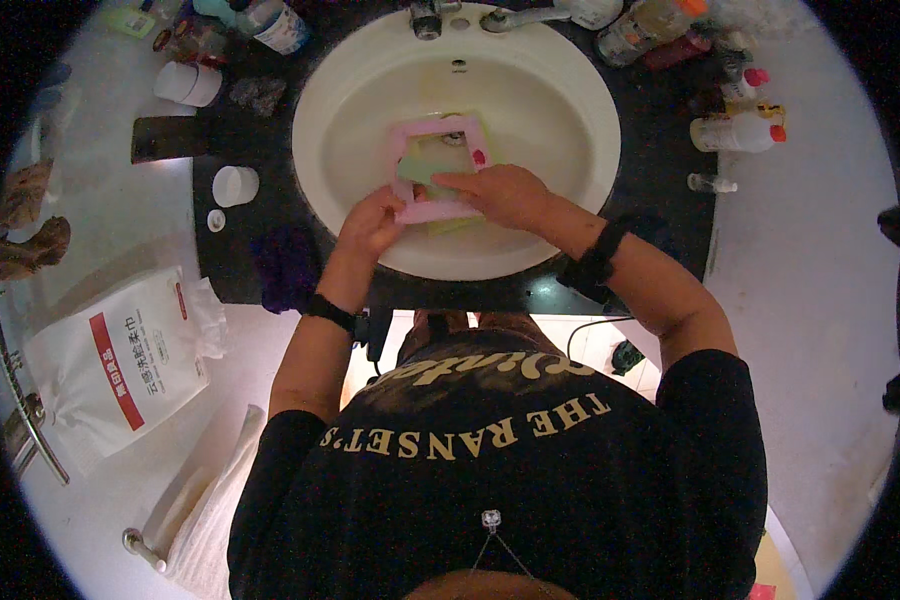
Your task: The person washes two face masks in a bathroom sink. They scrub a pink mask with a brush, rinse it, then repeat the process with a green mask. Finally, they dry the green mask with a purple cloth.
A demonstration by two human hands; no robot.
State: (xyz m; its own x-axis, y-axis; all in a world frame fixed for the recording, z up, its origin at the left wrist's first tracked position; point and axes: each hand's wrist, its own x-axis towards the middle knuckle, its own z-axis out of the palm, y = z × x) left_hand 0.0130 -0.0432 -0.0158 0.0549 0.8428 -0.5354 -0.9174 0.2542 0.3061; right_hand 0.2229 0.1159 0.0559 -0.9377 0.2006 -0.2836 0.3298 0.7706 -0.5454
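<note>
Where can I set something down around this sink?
Right of the sink, the black counter looks bare up to the orange-capped white bottle. A narrower patch shows between sink and nearer white tub. Crowded: both back corners, with bottles; left front, with purple cloth; sink's middle, with left hand, right hand, pink frame.

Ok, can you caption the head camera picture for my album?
Over a white basin, left hand holds a pink frame, right hand a pale green piece.
</note>
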